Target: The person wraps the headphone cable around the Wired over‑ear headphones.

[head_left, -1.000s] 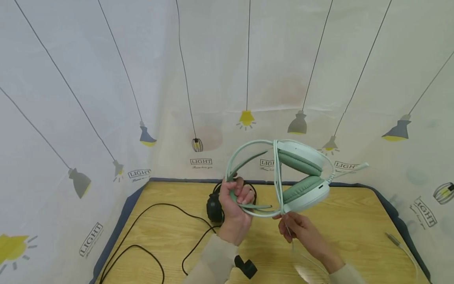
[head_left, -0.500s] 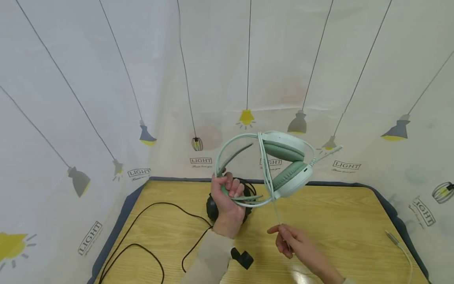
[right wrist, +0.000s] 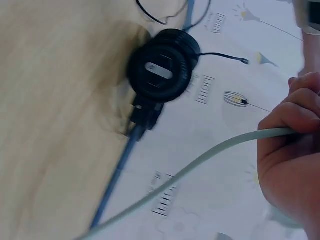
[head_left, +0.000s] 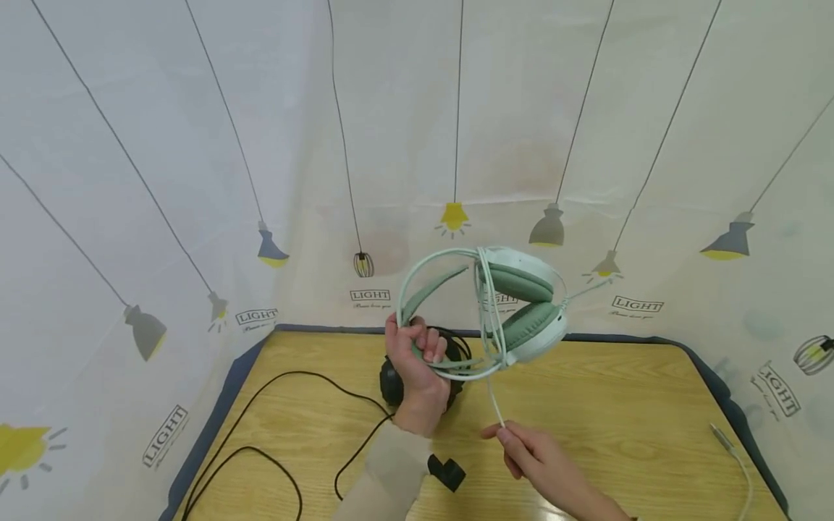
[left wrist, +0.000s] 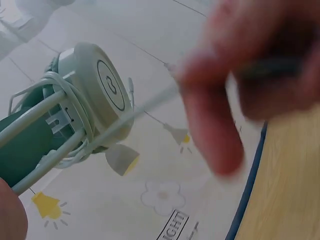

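Observation:
In the head view my left hand grips the headband of a mint-green headset, held up with both ear cups toward the right. Loops of its thin cable are wound around the headband frame close by the cups. Below them, my right hand pinches a strand of that cable, which runs taut from the headset to its fingertips. The left wrist view shows one ear cup with the cable wrapped next to it, and my right hand blurred in front. A thin microphone boom sticks out past the cups.
A black headset lies on the wooden table behind my left hand, its black cord trailing left. A small black piece is near my left sleeve. At the right lies a plug on a pale cable. A printed curtain surrounds the table.
The mint headset and my left hand have shifted left. My right hand has drawn down and left from the frame, with a longer stretch of cable between. The wound loops look looser.

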`<state>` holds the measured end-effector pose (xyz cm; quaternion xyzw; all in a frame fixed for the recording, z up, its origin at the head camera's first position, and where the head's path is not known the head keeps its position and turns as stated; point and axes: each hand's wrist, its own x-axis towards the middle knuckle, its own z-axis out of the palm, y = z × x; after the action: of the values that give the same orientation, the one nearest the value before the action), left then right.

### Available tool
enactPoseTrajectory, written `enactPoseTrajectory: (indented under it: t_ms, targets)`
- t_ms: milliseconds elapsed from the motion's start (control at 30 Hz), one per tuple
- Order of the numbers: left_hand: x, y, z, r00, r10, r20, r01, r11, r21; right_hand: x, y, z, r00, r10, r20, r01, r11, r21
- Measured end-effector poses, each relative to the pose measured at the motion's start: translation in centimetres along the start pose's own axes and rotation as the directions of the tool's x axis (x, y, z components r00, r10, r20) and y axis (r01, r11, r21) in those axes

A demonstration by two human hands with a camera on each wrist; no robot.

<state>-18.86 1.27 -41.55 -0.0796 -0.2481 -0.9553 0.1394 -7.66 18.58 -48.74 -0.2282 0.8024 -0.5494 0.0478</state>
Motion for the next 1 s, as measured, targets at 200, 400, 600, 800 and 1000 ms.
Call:
enactPoseTrajectory:
  t_ms: [200,400,600,800,1000]
  targets:
    - [-0.1,-0.4,-0.6,0.992,0.108,0.072,-0.118,0.982,0.15,-0.4,-2.1,-1.9,0.983,-0.16,-0.091,0.157,0.987,-0.04]
    - [-0.1,-0.5,-0.8,0.981,0.133,0.138,-0.156,0.973,0.168,-0.8,-3.5,-3.6,0.986,-0.135,-0.094,0.137,0.99,0.014]
    - [-0.4,-0.5,-1.0,0.957,0.19,0.218,-0.247,0.929,0.275,-1.4,-5.0,-5.4,0.99,-0.141,-0.009,0.137,0.942,0.306]
    - [-0.5,-0.4,-1.5,0.926,0.219,0.306,-0.324,0.878,0.351,-1.7,-5.6,-6.7,0.982,-0.189,-0.006,0.179,0.921,0.347]
    - [-0.5,-0.3,-2.1,0.912,0.173,0.371,-0.322,0.862,0.39,-1.9,-6.4,-8.3,0.982,-0.179,-0.055,0.187,0.941,0.281]
